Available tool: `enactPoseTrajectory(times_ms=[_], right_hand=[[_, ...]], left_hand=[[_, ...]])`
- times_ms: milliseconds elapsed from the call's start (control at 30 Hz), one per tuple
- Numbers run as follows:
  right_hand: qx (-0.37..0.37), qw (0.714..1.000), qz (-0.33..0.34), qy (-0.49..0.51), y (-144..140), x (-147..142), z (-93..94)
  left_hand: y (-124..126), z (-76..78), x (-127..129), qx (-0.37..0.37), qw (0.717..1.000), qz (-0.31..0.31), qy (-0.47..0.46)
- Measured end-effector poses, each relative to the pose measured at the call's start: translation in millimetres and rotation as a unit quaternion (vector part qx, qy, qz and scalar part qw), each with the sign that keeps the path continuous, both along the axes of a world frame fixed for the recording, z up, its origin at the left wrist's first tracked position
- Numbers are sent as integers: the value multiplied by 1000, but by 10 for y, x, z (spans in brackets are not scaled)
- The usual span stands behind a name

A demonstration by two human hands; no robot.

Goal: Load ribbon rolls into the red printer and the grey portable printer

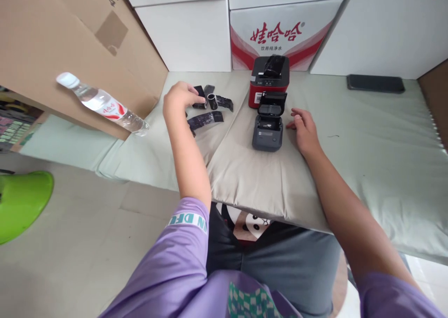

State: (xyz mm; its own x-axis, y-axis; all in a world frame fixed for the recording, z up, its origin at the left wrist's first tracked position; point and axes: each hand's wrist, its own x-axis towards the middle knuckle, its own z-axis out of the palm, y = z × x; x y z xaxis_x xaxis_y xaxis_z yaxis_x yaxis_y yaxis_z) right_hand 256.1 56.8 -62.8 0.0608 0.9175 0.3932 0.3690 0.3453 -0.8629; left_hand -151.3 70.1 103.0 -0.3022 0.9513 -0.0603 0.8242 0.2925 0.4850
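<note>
Two bare hands work over one pale grey-green, cloth-covered padded bench. The left hand reaches into a small cluster at the left: one short, upright black roll with a pale core, a second black roll with a pale core at the fingertips, and two crinkled, glossy black strips, one beside the upright roll and one nearer the person. The left fingers are bent downward over the second roll; whether they grasp it or only touch it, I cannot tell from this angle.

The right hand rests on the cloth, fingers released and loosely bent, just beside one compact dark-grey printer with its lid raised. Directly behind stands one red-and-black box-shaped printer.

The bench's front edge crosses above the lap; its back meets stacked white cartons. A broad stretch of cloth separates the right hand from one flat black phone.

One white-and-red carton reads 娃哈哈 and 饮用纯净水. One clear plastic bottle with a white cap, tilted against a brown cardboard box, carries a red-and-white label. A white barcode sticker marks the red-and-black printer.
</note>
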Motion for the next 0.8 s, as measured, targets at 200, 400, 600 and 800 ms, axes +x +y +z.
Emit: enactPoseTrajectory(times_ms=[200, 400, 600, 800], right_hand=[[-4, 1000, 0, 14, 21, -16, -6], [-10, 999, 3, 30, 36, -14, -7], [-21, 999, 4, 41, 49, -32, -5], [-39, 998, 2, 56, 32, -50, 25]], left_hand=[[-394, 195, -64, -56, 998, 31, 6], [-953, -321, -28, -13, 997, 47, 62], [-1032, -519, 39, 173, 982, 33, -62], [-419, -414, 809, 249, 854, -115, -442]])
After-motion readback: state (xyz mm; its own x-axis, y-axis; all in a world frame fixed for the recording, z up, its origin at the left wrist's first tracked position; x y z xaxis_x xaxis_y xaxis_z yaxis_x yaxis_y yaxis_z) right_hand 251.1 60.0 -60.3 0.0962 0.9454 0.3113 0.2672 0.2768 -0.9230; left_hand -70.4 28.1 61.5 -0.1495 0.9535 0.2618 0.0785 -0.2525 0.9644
